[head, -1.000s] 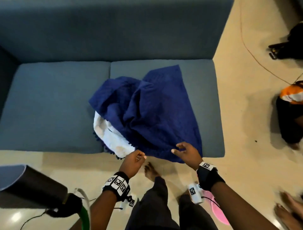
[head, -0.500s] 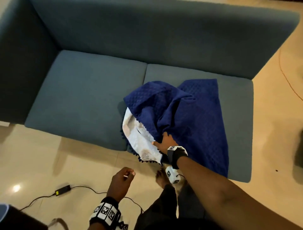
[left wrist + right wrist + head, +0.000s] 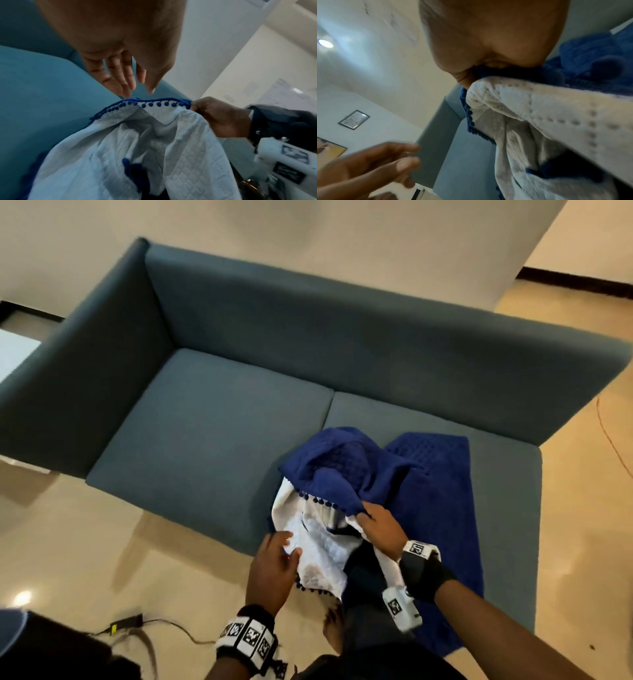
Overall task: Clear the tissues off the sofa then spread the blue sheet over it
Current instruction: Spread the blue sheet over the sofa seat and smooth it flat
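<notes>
Sheet (image 3: 421, 494) bunched at lower centre-right of the head view, lying on the right seat of the sofa (image 3: 212, 446), part trailing over the front edge toward the floor (image 3: 68, 559). Blue quilted face up, white underside (image 3: 188, 169) turned out near the front, pom-pom trim (image 3: 137, 103) running along the lifted edge. No tissues visible on the cushions, so clearing judged done; spreading judged just begun.

Right hand (image 3: 380, 525) clamped on the trimmed edge, fabric pinched between thumb and curled fingers, holding it up off the seat. Left hand (image 3: 274, 566) apart and empty, fingers (image 3: 120, 75) straight, tips just above the trim in the left wrist view, close to the white side but not gripping.

To do this step well: take the same trimmed edge with the left grip, well apart from the right, so one straight hem is held rather than a fold. Check that blue faces up before lifting. Raise both together, carry left toward the bare cushion at centre-left of the frame, then lay down. Risk: grabbing a doubled layer and leaving the sheet twisted.
</notes>
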